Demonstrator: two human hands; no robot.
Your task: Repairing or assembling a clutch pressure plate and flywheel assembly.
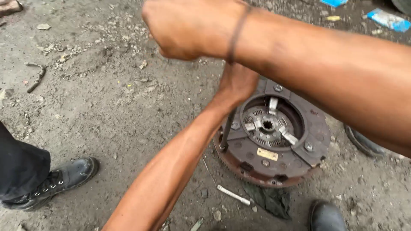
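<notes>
Spreading across the whole view, the dirt ground (107,107) is grey, gritty and strewn with small stones. On it, right of centre, lies a round rusty clutch assembly (274,137), flat on the ground, with a toothed ring at its lower edge, bolts around its cover, bright metal levers near the middle and a splined hub at the centre.

Two bare forearms cross above it. The right hand (184,28) is clenched into a fist at the top of the view, a thin dark band around its wrist; what it holds, if anything, is hidden inside the fist. The left hand (237,83) sits lower, just over the upper left edge of the clutch, closed around the top of a dark metal rod (226,130) that runs down to a bolt on the left side of the cover.

At the lower left stands a black laced boot (64,177) under a dark trouser leg (another person's, it seems). A dark rag (269,199) lies just below the clutch, touching its rim. Beside the rag rests a small silver tool (233,194), apart from both hands.
</notes>
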